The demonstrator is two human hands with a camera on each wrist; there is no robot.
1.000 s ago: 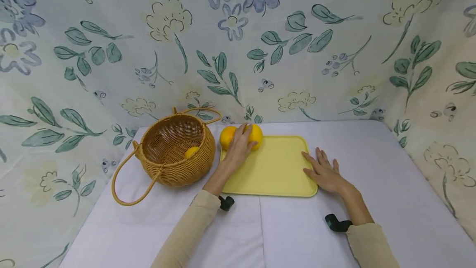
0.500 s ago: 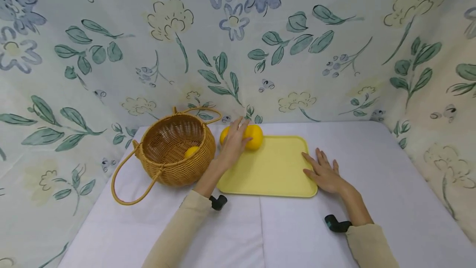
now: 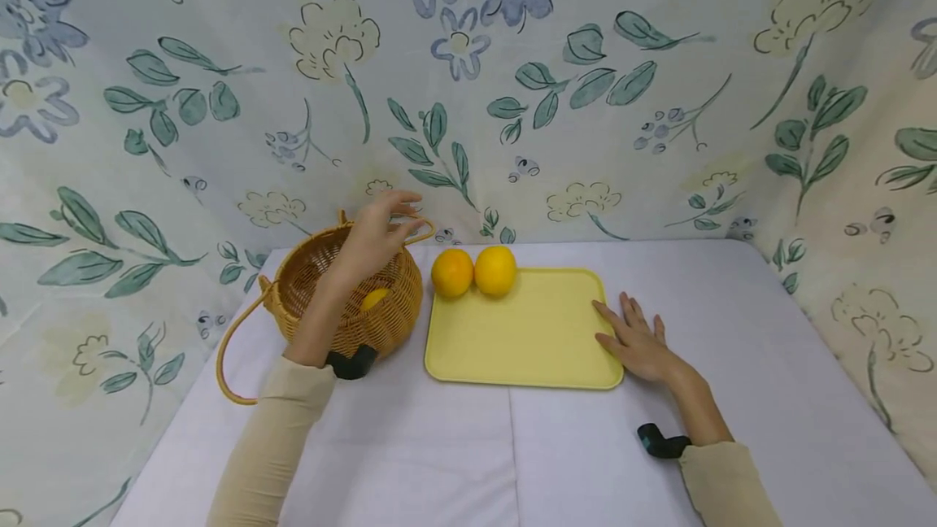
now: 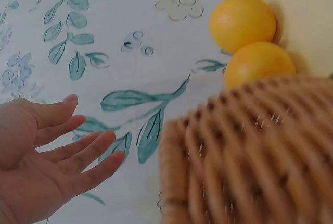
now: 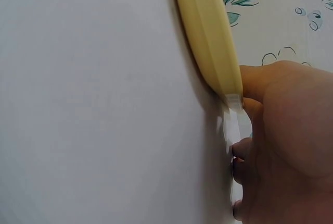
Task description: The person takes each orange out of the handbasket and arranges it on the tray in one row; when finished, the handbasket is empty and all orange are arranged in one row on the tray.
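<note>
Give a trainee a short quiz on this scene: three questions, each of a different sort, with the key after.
1. How many yellow-orange fruits sit on the tray, which lies to the right of the basket?

2. The left hand: true or false, it grips one of those fruits?

3. Which does the right hand touch?
A) The basket
B) The tray
C) A fruit

Key:
1. Two.
2. False; it holds nothing.
3. B; it rests at the tray's right edge.
</note>
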